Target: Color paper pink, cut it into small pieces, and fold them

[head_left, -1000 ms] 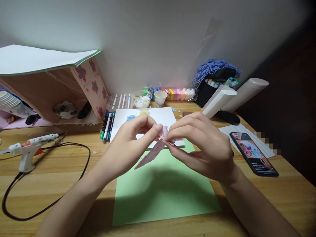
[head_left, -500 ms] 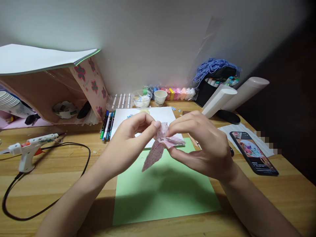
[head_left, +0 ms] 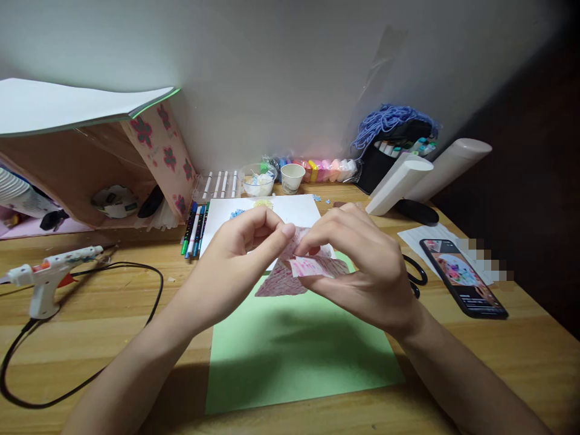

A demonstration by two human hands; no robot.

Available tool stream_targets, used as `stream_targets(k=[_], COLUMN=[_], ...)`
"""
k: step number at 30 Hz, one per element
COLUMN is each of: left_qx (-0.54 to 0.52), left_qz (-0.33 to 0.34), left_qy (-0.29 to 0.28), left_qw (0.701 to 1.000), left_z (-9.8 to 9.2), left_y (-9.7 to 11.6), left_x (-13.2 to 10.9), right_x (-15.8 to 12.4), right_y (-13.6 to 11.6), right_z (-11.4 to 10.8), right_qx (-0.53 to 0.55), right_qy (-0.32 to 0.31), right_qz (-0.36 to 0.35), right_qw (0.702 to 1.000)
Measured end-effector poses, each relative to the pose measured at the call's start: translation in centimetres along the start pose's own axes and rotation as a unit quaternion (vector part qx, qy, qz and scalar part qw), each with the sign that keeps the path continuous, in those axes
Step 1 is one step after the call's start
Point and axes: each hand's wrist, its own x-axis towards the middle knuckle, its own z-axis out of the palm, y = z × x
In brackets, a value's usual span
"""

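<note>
Both my hands are raised over a green sheet of paper [head_left: 294, 356] lying on the wooden desk. My left hand [head_left: 235, 260] pinches the top of a small pink scribbled paper piece [head_left: 290, 279] with thumb and forefinger. My right hand [head_left: 362, 266] grips the same piece from the right, fingers curled around its folded edge. The pink paper hangs between the two hands, partly hidden by my fingers. A white sheet [head_left: 294, 211] with blue and yellow bits lies just behind my hands.
A glue gun [head_left: 45, 281] with a black cord lies at the left. Markers [head_left: 194, 226], a small bowl [head_left: 258, 180], a paper cup [head_left: 292, 178] and coloured clay packs stand at the back. Scissors [head_left: 414, 275] and a phone [head_left: 462, 277] lie at the right, a cardboard box [head_left: 90, 175] far left.
The pink paper has been turned and flattened between my fingers, its lower part swinging from hanging down-left to lying wider. The view shifted slightly, and the scissors now show beside my right hand.
</note>
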Motion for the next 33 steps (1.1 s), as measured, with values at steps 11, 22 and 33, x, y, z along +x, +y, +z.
stream_targets(k=[11, 22, 33], left_qx=[-0.002, -0.025, -0.036], left_qz=[-0.015, -0.015, -0.019], left_qy=[-0.005, 0.010, 0.021], left_qw=[1.000, 1.000, 0.999], left_z=[0.20, 0.07, 0.06], left_y=[-0.44, -0.50, -0.63], left_x=[0.12, 0.33, 0.46], right_x=[-0.11, -0.18, -0.30], right_y=[-0.23, -0.38, -0.42], right_z=[0.21, -0.08, -0.13], right_qx=[0.033, 0.041, 0.148], right_qy=[-0.007, -0.027, -0.014], right_qz=[0.057, 0.043, 0.143], right_qw=[0.998, 0.998, 0.979])
